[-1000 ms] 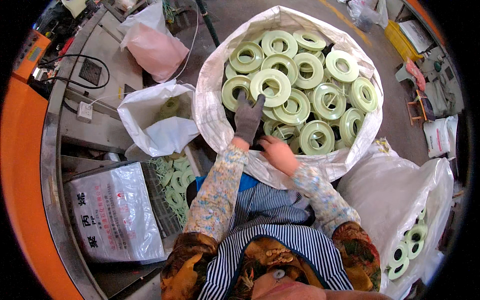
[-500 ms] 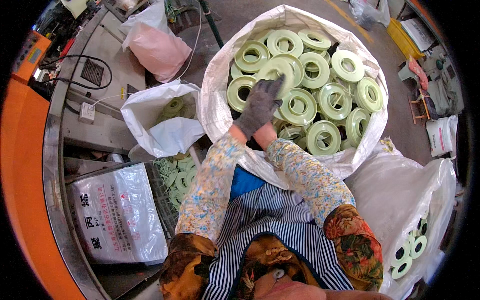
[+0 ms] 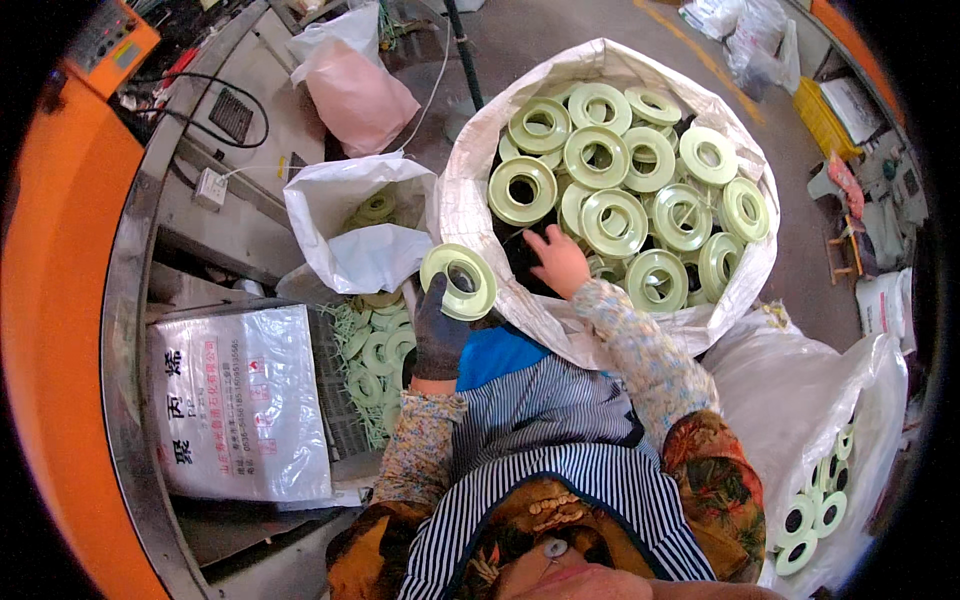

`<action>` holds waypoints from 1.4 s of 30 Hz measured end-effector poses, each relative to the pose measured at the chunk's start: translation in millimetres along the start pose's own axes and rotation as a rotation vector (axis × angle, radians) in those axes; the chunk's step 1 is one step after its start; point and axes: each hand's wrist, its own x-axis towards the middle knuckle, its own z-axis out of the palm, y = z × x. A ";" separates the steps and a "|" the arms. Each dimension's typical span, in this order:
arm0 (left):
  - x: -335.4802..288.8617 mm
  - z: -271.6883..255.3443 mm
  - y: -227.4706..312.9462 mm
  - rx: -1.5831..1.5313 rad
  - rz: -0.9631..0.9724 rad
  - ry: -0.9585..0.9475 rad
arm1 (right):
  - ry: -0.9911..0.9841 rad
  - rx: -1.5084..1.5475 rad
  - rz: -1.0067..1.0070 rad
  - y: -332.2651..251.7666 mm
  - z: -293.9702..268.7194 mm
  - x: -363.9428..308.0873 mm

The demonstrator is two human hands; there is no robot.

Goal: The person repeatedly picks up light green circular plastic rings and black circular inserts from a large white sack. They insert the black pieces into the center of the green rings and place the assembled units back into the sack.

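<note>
My left hand point(image 3: 438, 335), in a dark glove, grips a pale green flanged plastic ring point(image 3: 484, 290) by its edge. It holds the ring just outside the near left side of a large white woven sack point(image 3: 455, 200). Several similar rings point(image 3: 613, 240) are heaped in the sack. Bare and with fingers spread, my right hand point(image 3: 560, 262) reaches over the sack's near left part, beside a dark gap among the rings. No ring shows in it.
A smaller white bag point(image 3: 355, 262) stands left of the sack, above loose green rings and scraps point(image 3: 375, 360). A printed white bag point(image 3: 245, 405) lies beside an orange machine point(image 3: 60, 350). At right, a clear plastic bag point(image 3: 800, 400) holds more rings.
My left hand has moved from over the heap toward me and left, carrying a ring out of the sack. My right hand, earlier mostly hidden behind the glove, now shows. The view has shifted slightly.
</note>
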 end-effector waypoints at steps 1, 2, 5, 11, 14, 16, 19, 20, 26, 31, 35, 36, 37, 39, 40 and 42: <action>-3.0 -0.4 -1.1 -0.056 -0.044 -0.008 | 0.062 0.258 0.103 -17.6 -22.3 -6.5; -7.8 5.9 -3.7 -0.135 -0.147 -0.001 | 0.103 0.405 0.110 -31.0 -38.3 -15.3; -26.2 31.5 -13.9 -0.291 -0.348 -0.191 | 0.269 0.711 -0.021 -64.4 -55.8 -46.6; -68.9 70.0 -6.1 0.257 0.006 -0.220 | 0.330 0.410 -0.181 -85.5 -76.2 -80.9; -91.2 88.1 7.9 0.741 0.348 -0.328 | 0.211 0.466 -0.142 -94.2 -100.5 -89.7; -102.6 100.6 22.4 0.707 0.337 -0.325 | 0.033 0.544 -0.028 -107.6 -124.9 -91.2; -111.1 99.4 30.2 0.701 0.349 -0.382 | 0.004 0.410 -0.227 -116.7 -148.1 -89.9; -110.7 95.8 31.5 0.814 0.460 -0.430 | -0.007 0.384 -0.252 -116.5 -152.1 -90.6; -108.2 90.1 38.1 1.225 0.934 -0.568 | 0.038 0.265 -0.383 -115.3 -158.1 -93.0; -121.3 106.2 34.9 1.026 0.498 -0.409 | -0.139 0.405 -0.007 -116.2 -149.2 -98.5; -121.4 113.1 16.0 0.939 0.386 -0.317 | -0.355 1.413 0.402 -107.8 -131.3 -108.0; -121.4 109.4 9.4 1.012 0.566 -0.392 | -0.316 1.564 0.392 -99.5 -120.8 -110.9; -119.1 100.8 8.5 1.106 0.652 -0.458 | -0.273 1.713 0.378 -89.5 -111.3 -113.7; -91.4 34.9 -16.2 1.055 0.215 -0.304 | -0.367 2.000 0.327 -73.8 -123.4 -117.8; -94.3 51.4 -3.3 1.082 0.220 -0.338 | -0.341 1.981 0.342 -69.7 -127.0 -122.0; -106.2 81.1 6.5 1.111 0.407 -0.431 | -0.308 1.931 0.388 -69.2 -125.8 -126.8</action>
